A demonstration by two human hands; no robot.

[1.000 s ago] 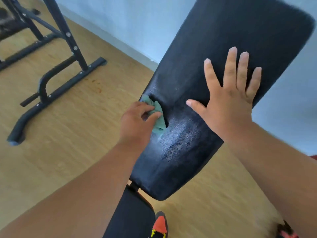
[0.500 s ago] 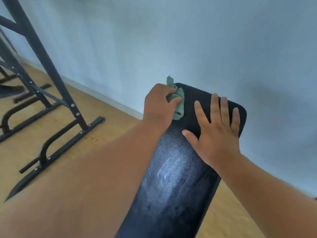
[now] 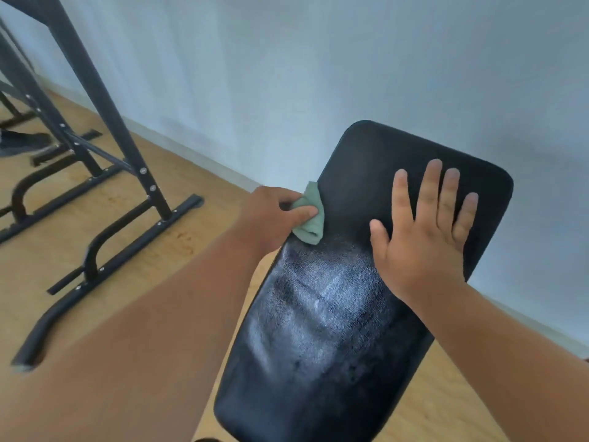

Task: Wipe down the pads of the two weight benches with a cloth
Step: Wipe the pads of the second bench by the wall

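A black padded backrest [image 3: 322,339] of a weight bench slopes up and away from me toward the wall. Its middle shines with a wet sheen. My left hand [image 3: 274,215] grips a bunched green cloth [image 3: 310,218] and presses it against the pad's left edge, about two thirds of the way up. My right hand [image 3: 424,231] lies flat on the upper right of the pad, fingers spread and pointing toward its top end. The bench's frame and seat are hidden below the view.
A black steel rack frame [image 3: 105,161] with floor feet stands on the wooden floor [image 3: 134,250] to the left. A pale blue wall [image 3: 318,74] runs close behind the pad's top. Another dark frame part [image 3: 19,141] lies at the far left.
My left hand has slid the cloth from the pad's top edge down along its left side. The right hand stays flat on the pad. The view has shifted.
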